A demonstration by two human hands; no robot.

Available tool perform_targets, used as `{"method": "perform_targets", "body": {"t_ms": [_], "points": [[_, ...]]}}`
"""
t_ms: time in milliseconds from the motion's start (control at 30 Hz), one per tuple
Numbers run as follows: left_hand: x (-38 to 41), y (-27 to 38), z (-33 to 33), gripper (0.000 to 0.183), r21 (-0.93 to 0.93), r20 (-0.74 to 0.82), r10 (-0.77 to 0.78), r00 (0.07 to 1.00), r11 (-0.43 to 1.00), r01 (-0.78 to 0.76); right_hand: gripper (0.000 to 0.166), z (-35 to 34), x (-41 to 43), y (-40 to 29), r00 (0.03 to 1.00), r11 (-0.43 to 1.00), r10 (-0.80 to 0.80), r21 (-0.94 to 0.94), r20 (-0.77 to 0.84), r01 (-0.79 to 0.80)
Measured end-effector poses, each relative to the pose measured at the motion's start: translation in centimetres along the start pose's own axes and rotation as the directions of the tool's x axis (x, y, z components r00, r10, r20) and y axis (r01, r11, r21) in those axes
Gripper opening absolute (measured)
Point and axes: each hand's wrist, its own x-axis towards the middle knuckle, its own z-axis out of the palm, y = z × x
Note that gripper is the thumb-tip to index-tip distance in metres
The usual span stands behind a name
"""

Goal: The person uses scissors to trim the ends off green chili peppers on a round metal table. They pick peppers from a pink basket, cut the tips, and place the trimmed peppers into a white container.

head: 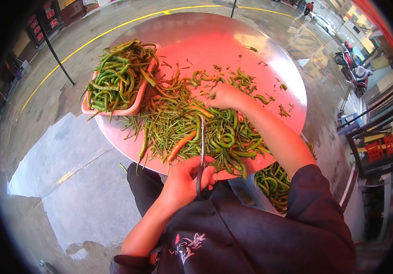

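Note:
My left hand (187,179), low in the view at the near edge of the round metal table (217,37), holds scissors (202,144) by their dark handles. The blades look nearly closed and point away from me, over a heap of cut stems (169,128) and green chili peppers (229,140). A red-orange chili (182,145) lies left of the blades. Farther out, my right hand (222,96) is at the far side of the heap, its fingers curled together above the peppers; whether they pinch one is hidden. An orange chili (201,110) lies just below its fingertips.
A pink plastic basket (114,112) piled with green chilies (123,73) stands at the table's left edge. Below the table's right edge, a container holds more chilies (273,185). Stem scraps (283,110) are scattered on the tabletop. A scooter (354,72) stands at the far right.

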Motion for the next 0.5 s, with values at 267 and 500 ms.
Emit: {"method": "perform_targets", "body": {"t_ms": [267, 500], "points": [[0.2, 0.1, -0.3, 0.029, 0.018, 0.011, -0.023, 1.0, 1.0, 0.023, 0.034, -1.2, -3.4, 3.0, 0.964, 0.838, 0.193, 0.541, -0.181, -0.066], [3.8, 0.5, -0.5, 0.028, 0.093, 0.09, -0.027, 0.996, 0.996, 0.019, 0.017, -1.1, -8.3, 0.4, 0.951, 0.685, 0.071, 0.708, -0.299, 0.171]]}}
